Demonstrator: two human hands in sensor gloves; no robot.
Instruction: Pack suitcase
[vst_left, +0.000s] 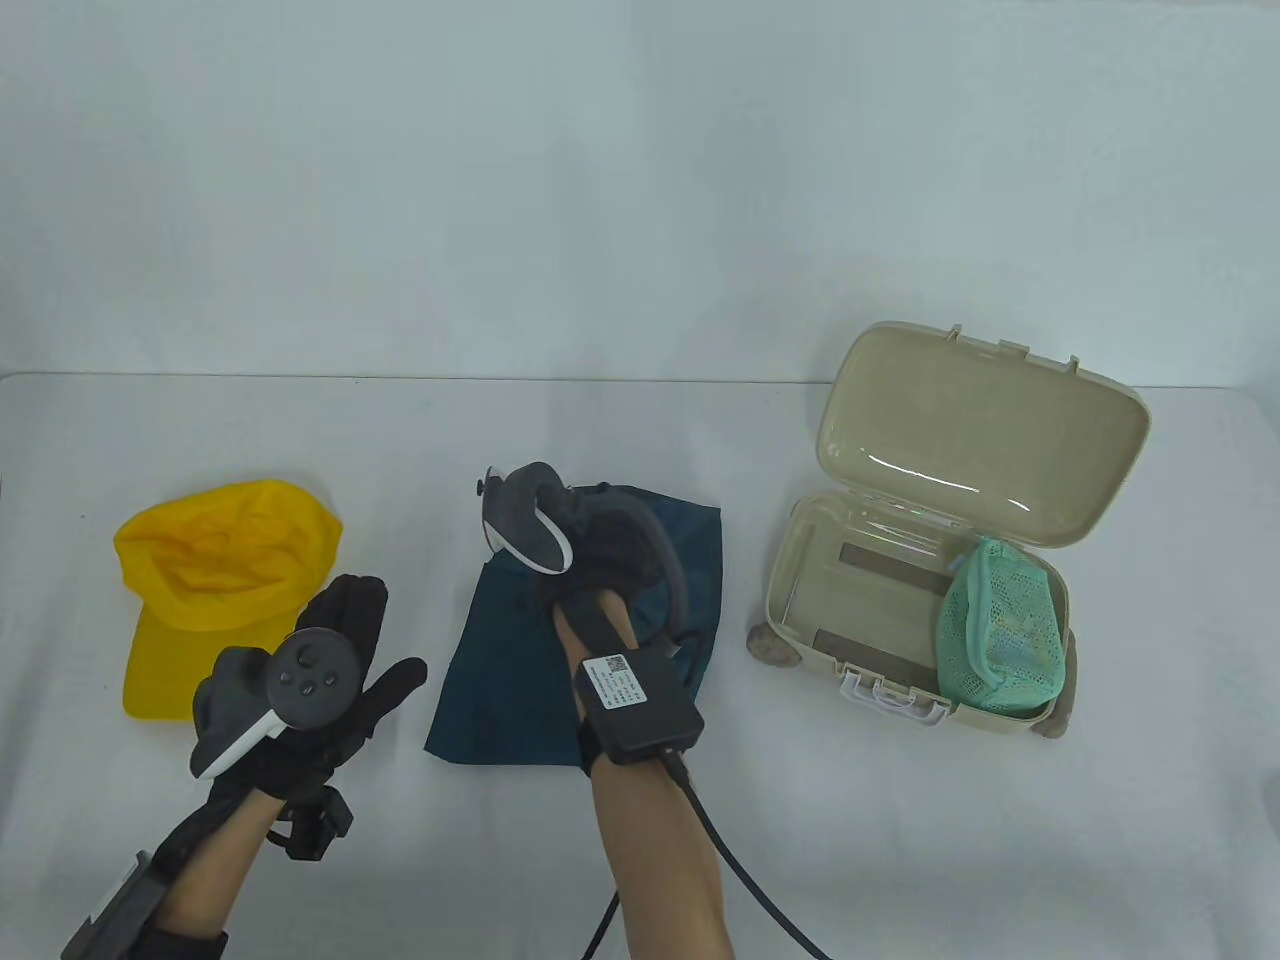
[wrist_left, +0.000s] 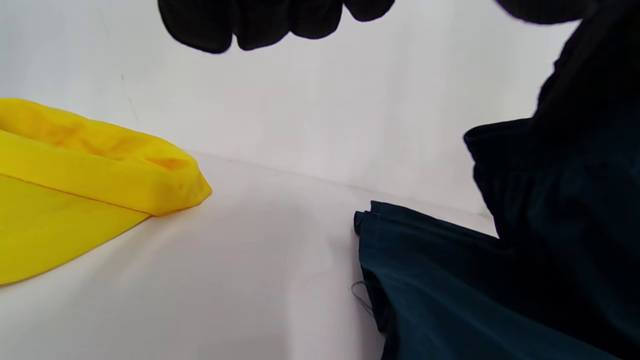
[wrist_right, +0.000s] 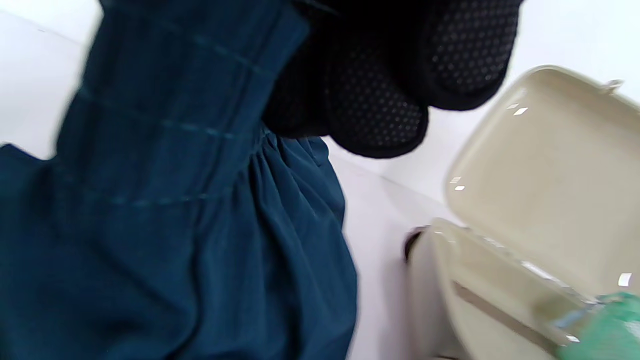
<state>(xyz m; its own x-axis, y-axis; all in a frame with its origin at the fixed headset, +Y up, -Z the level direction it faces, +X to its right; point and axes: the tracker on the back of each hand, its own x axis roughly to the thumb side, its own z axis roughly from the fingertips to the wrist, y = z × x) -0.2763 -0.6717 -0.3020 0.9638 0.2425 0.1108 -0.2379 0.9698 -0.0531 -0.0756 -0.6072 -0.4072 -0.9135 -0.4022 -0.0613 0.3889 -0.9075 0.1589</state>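
Our right hand (vst_left: 590, 560) grasps the dark teal garment (vst_left: 500, 690) at mid-table, bunching its far part; the open suitcase (vst_left: 800, 610) sits to its right. Our left hand (vst_left: 330, 660) hovers released beside the yellow hat (vst_left: 200, 580).

Black dotted-grip gloves, grey trackers (white-trimmed), black wrist box (vst_left: 638, 704), black cable (vst_left: 745, 880)

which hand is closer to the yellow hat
Left. The left hand hovers at the yellow hat's right edge; the right hand is further right, gripping the dark blue cloth.
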